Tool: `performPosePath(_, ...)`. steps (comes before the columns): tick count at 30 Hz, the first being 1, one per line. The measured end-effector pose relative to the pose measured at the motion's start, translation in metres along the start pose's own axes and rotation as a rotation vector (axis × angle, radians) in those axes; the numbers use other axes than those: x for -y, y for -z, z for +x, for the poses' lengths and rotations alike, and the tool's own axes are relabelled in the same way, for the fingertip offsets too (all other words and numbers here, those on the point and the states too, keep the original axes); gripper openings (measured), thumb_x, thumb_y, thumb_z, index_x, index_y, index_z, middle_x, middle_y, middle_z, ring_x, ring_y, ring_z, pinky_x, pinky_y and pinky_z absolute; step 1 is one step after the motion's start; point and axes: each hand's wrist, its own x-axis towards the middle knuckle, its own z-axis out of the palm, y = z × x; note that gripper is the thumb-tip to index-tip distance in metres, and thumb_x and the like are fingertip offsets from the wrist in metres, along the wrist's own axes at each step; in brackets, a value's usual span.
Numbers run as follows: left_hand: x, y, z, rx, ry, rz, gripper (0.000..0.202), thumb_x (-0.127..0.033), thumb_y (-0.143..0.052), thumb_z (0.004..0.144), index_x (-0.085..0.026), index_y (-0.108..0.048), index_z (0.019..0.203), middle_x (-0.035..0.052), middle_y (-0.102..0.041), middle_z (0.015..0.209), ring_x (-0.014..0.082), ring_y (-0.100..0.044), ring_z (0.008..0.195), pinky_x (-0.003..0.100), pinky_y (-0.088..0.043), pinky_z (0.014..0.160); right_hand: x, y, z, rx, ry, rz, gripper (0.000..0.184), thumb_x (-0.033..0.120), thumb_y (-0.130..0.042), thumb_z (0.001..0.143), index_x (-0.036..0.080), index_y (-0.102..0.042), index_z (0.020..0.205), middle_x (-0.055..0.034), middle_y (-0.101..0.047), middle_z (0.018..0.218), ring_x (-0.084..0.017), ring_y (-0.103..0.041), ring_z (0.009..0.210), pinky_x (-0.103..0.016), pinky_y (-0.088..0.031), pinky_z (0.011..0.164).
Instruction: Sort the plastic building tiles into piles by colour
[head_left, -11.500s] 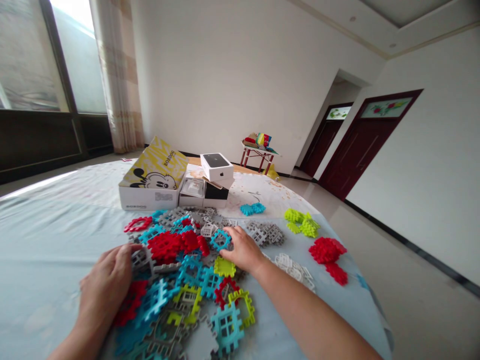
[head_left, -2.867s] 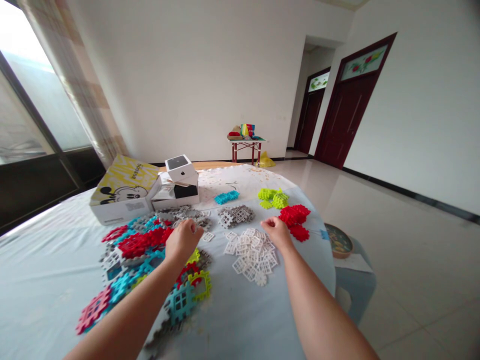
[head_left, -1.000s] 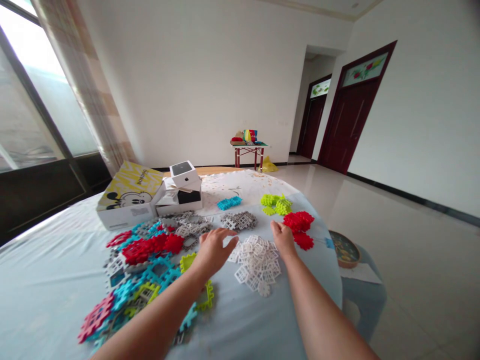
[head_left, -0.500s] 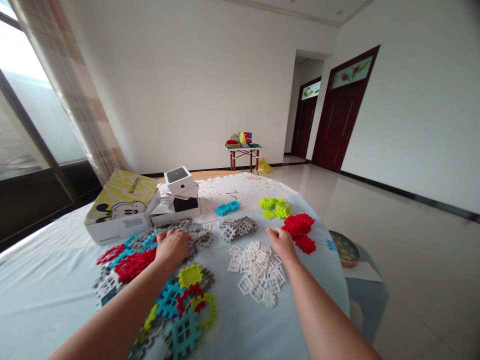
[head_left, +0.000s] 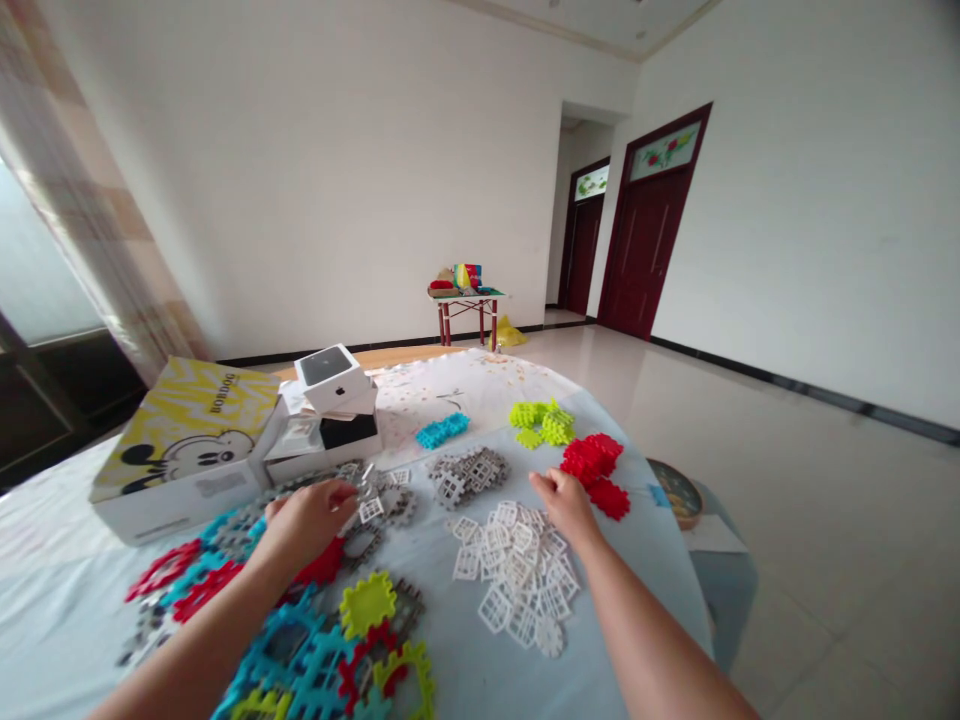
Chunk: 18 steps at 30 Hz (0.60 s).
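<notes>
My left hand [head_left: 304, 520] is over the mixed pile of plastic waffle tiles [head_left: 300, 620], its fingertips pinched on a white tile [head_left: 369, 508] lifted a little off the pile. My right hand [head_left: 564, 502] rests at the far edge of the sorted white tiles [head_left: 514, 575], its fingers curled loosely; nothing shows in them. Sorted groups lie beyond: grey tiles [head_left: 465, 474], blue tiles [head_left: 442, 430], lime tiles [head_left: 541, 423] and red tiles [head_left: 596, 470].
A yellow cartoon-print box [head_left: 184, 445] and stacked phone boxes [head_left: 326, 405] stand at the back left of the light-blue covered table [head_left: 90, 620]. A stool with a round tray [head_left: 679, 492] sits past the right edge. A small red table [head_left: 465, 305] stands by the far wall.
My left hand has closed on a white tile in the mixed pile and raised it slightly. My right hand has stayed by the white tiles. The view has swung left.
</notes>
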Motion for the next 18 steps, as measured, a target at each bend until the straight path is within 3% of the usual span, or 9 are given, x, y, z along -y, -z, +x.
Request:
performPosePath(5,-0.011,-0.002,0.013,0.040,-0.073,-0.260,0.037,-0.043,-0.043,0.072,-0.019,-0.065,0.088,0.0014,-0.068,0.075,0.0178,-0.060,0.070,0.025,-0.040,0.063,0.002,0.002,0.000,0.020,-0.017,-0.006,0.040,0.049,-0.044,0.076,0.021,-0.028,0.051,0.0069,-0.027,0.045,-0.010,-0.030,0.048,-0.023,-0.021,0.047)
performPosePath(10,-0.059,-0.011,0.030,0.068,-0.142,-0.329,0.038,-0.043,-0.044,0.072,-0.016,-0.068,0.085,0.0022,-0.066,0.068,0.0168,-0.058,0.066,0.025,-0.039,0.059,0.002,0.001,0.000,0.020,0.006,-0.015,0.040,0.049,-0.043,0.077,0.021,-0.029,0.051,0.0069,-0.028,0.045,-0.010,-0.031,0.048,-0.023,-0.021,0.047)
performPosePath(14,-0.097,-0.019,0.047,0.042,-0.152,-0.332,0.040,-0.042,-0.044,0.073,-0.017,-0.066,0.095,0.0023,-0.066,0.071,0.0154,-0.058,0.066,0.024,-0.039,0.060,0.002,0.001,0.001,0.006,0.015,-0.020,0.041,0.049,-0.042,0.077,0.021,-0.029,0.050,0.0066,-0.029,0.044,-0.010,-0.032,0.047,-0.023,-0.021,0.048)
performPosePath(18,-0.108,-0.024,0.054,0.004,-0.145,-0.277,0.045,-0.047,-0.043,0.075,-0.017,-0.064,0.101,0.0055,-0.068,0.084,0.0167,-0.059,0.076,0.025,-0.041,0.065,0.004,0.003,0.001,-0.015,0.021,-0.026,0.041,0.048,-0.042,0.077,0.021,-0.030,0.050,0.0065,-0.029,0.044,-0.010,-0.032,0.048,-0.023,-0.021,0.048)
